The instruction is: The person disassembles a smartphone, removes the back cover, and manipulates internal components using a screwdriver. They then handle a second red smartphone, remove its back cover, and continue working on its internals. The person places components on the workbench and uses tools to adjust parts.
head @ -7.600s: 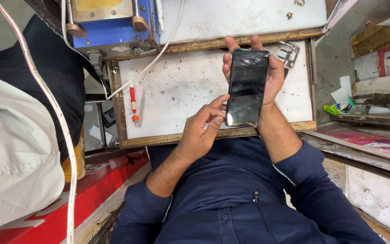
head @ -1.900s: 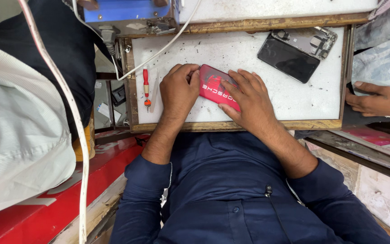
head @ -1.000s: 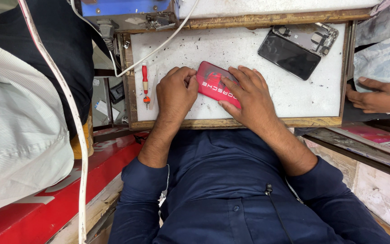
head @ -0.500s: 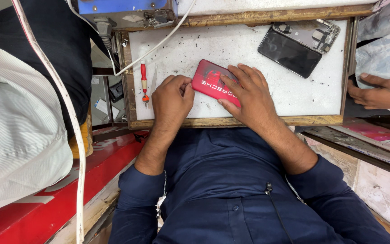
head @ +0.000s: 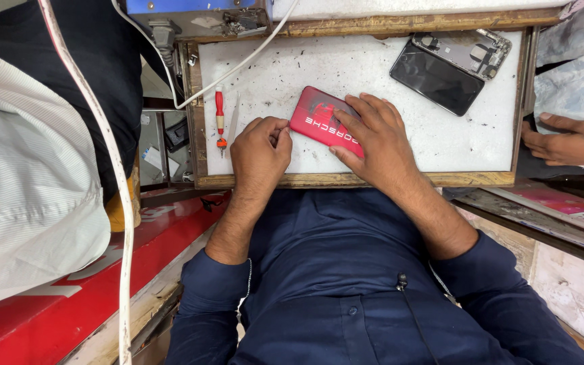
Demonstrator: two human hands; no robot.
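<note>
In the head view, the right hand lies flat with fingers spread over a red phone case, pressing it onto the white work mat near its front edge. The left hand is curled, its fingertips pinched together at the case's left edge. A red screwdriver lies just left of that hand, and a dismantled phone rests at the mat's far right, while another person's hand sits beyond the tray's wooden rim.

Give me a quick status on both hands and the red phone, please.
Right hand flat on red phone. Left hand pinched at its edge. Red screwdriver lies apart; nothing blocking.
</note>
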